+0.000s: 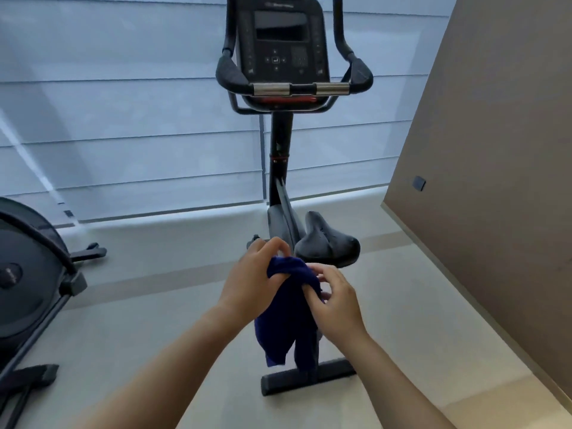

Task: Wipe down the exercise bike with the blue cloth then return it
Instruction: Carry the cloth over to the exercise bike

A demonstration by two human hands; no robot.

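Observation:
A black exercise bike (280, 144) stands in front of me, its console (283, 41) and handlebars at the top and its saddle (328, 243) low in the middle. Both hands hold a dark blue cloth (291, 311) just in front of the saddle, and the cloth hangs down bunched between them. My left hand (253, 277) grips the cloth's top fold. My right hand (334, 298) pinches the cloth from the right side. The cloth hides part of the bike's frame and rear base bar (309, 377).
Another exercise machine (28, 274) with a round black housing stands at the left. A beige wall (495, 150) runs along the right. Window blinds (123, 119) cover the wall behind the bike. Pale floor (154, 320) lies around the bike.

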